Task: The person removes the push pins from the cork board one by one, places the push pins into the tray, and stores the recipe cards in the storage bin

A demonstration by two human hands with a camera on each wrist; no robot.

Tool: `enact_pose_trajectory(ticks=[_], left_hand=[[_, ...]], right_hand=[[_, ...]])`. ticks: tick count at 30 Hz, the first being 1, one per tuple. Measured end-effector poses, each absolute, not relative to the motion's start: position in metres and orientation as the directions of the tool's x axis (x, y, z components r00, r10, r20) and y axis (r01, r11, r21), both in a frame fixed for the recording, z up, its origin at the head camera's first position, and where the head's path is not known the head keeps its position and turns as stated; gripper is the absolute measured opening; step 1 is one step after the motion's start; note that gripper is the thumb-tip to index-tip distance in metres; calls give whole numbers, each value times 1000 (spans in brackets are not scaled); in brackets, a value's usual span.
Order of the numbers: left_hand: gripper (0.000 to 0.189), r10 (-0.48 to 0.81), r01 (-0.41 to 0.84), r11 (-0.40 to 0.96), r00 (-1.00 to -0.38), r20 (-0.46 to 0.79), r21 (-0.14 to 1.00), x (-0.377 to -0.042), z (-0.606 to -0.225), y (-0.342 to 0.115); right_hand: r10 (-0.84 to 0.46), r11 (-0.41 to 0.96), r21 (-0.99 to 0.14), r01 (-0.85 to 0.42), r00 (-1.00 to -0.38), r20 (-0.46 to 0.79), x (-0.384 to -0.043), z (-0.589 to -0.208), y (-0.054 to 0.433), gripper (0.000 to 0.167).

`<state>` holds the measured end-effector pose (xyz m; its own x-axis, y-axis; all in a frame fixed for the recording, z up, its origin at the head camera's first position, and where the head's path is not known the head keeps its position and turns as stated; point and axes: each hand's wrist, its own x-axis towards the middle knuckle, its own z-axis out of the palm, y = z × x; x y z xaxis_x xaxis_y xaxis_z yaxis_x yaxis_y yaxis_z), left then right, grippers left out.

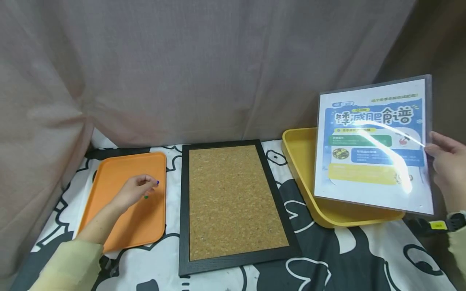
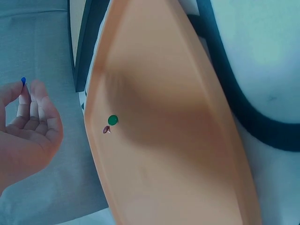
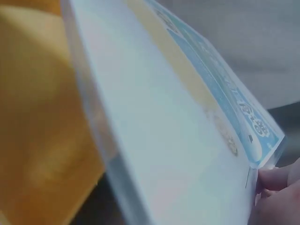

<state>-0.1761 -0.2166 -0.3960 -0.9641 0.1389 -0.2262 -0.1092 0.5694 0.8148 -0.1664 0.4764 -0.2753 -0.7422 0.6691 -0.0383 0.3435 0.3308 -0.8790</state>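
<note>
My left hand (image 1: pixel 134 192) is over the orange tray (image 1: pixel 113 173), pinching a small blue thumbtack (image 2: pixel 23 81) between thumb and fingertip. Below it on the tray lie a green thumbtack (image 2: pixel 113 120) and a reddish one close beside it. At the right, my right hand (image 1: pixel 448 161) grips the right edge of a laminated poster (image 1: pixel 371 190) with blue, green and yellow printed blocks. The sheet is held up, tilted, above a yellow tray (image 1: pixel 300 161) and hides much of it. In the right wrist view, the fingers (image 3: pixel 276 178) clasp the sheet near one edge.
A cork board (image 1: pixel 233 202) in a black frame lies between the two trays. Under everything spreads a black-and-white patterned cloth (image 1: pixel 145 270). A grey curtain (image 1: pixel 174 72) hangs behind.
</note>
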Motion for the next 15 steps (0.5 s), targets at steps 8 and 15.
enact_pose_trajectory(ticks=[8, 15], left_hand=[[37, 133, -118, 565, -964, -231, 817, -175, -397, -216], [37, 130, -120, 557, -965, -229, 822, -174, -398, -217]], right_hand=[[677, 420, -812, 404, -736, -16, -164, -278, 475, 46], [674, 487, -715, 502, -736, -57, -168, -295, 476, 46]])
